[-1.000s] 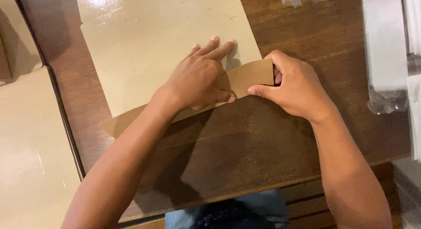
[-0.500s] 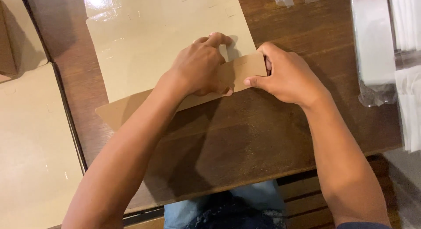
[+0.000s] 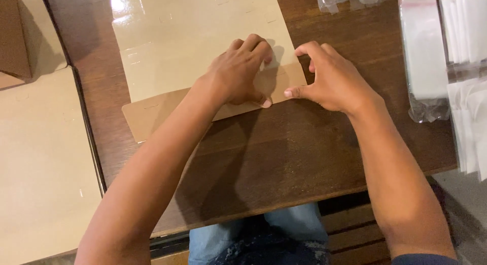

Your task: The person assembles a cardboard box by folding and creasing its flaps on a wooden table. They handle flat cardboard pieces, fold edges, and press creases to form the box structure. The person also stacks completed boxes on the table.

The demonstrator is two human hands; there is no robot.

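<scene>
At the bottom of the frame your knees sit under the near edge of the dark wooden table (image 3: 284, 163), which is bare between you and the work. At mid-frame your left hand (image 3: 238, 75) presses its curled fingers down on the folded flap (image 3: 152, 113) of the tan cardboard sheet (image 3: 203, 37), grasping nothing. Your right hand (image 3: 332, 77) rests fingers spread, thumb tip pinning the flap's right corner. You appear to be creasing this fold; next, it likely wants firm pressure run leftward along the crease. Room lies leftward along the flap. More flat cardboard (image 3: 45, 163) fills the lower left; clear plastic bags (image 3: 426, 52) crowd the upper right.
</scene>
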